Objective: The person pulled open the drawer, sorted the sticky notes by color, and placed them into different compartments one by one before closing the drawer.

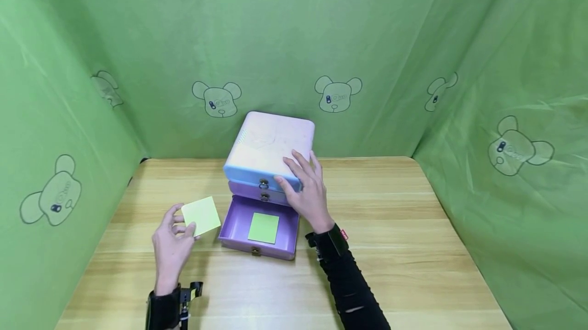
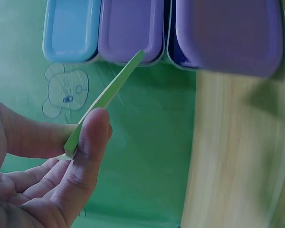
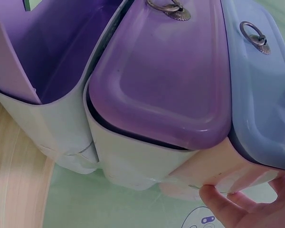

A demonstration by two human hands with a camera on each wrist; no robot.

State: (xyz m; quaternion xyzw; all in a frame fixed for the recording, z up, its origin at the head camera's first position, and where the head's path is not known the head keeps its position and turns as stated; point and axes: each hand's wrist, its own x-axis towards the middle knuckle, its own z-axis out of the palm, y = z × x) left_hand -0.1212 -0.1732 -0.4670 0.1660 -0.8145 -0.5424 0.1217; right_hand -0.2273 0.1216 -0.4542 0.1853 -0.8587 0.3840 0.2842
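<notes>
My left hand pinches a pad of light green sticky notes between thumb and fingers, left of the cabinet. Edge-on in the left wrist view, the pad shows as a thin stack. A small three-drawer cabinet stands at the table's back, its bottom purple drawer pulled out. Inside that drawer lies a green square of sticky notes. My right hand rests on the cabinet's top and right front edge, fingers spread. In the right wrist view, its fingertips touch the cabinet's side.
Above the pulled-out drawer, the purple middle drawer and the blue top drawer are closed, with metal ring pulls. The wooden table extends around the cabinet. A green curtain with bear-head prints hangs behind and at both sides.
</notes>
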